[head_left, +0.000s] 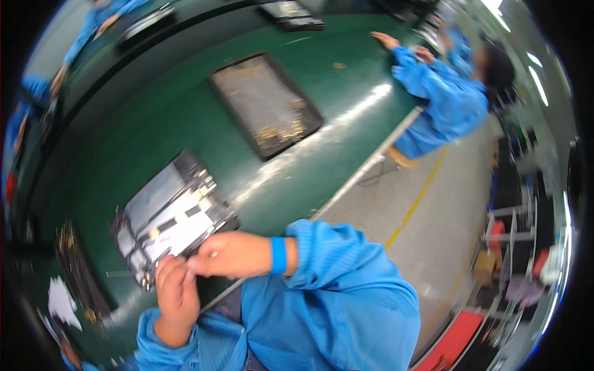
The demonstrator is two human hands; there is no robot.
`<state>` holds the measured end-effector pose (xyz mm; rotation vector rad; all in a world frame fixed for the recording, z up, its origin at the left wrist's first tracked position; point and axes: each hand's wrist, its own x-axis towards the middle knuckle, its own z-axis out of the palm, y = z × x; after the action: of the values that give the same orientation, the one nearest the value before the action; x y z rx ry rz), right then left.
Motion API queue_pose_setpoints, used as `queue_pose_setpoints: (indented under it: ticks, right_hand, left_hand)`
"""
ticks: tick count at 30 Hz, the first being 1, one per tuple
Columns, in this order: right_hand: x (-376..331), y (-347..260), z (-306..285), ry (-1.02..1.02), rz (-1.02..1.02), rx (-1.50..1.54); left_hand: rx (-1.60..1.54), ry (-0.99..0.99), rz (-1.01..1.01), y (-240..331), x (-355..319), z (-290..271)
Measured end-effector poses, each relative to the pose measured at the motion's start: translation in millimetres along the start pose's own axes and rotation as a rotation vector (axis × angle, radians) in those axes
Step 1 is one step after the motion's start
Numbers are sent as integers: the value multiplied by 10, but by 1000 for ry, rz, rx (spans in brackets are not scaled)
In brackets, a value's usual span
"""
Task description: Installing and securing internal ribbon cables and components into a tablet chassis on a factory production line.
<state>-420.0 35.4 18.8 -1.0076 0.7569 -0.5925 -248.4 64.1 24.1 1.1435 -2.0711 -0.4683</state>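
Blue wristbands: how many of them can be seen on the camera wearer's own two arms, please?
1. The blue wristband sits between the right hand and the right sleeve. Another may be hidden under the left sleeve.

Just past the left hand (175, 300) and right hand (232, 255), the loaded black tray (187, 164) kinda blocks any low reach. There's a decent lane of bare green table (281, 204) ahead-right, up to the farther tray (273, 151). Off left, a dark bundle (85, 281) is in the way.
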Motion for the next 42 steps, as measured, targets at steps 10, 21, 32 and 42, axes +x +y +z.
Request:
queue_pose_setpoints:
  ticks: [10, 21, 32, 42]
  right_hand:
    - [69, -114, -141, 572, -128, 543]
    - [194, 183, -84, 795, -576, -111]
    - [271, 318, -133, 723, -764, -445]
    - [229, 102, -165, 475, -677, -711]
  left_hand:
    - [280, -29, -172, -148, 59, 262]
    - [329, -11, -166, -160, 139, 329]
    - [338, -19, -170, -159, 146, 325]
    - [350, -39, -187, -149, 164, 311]
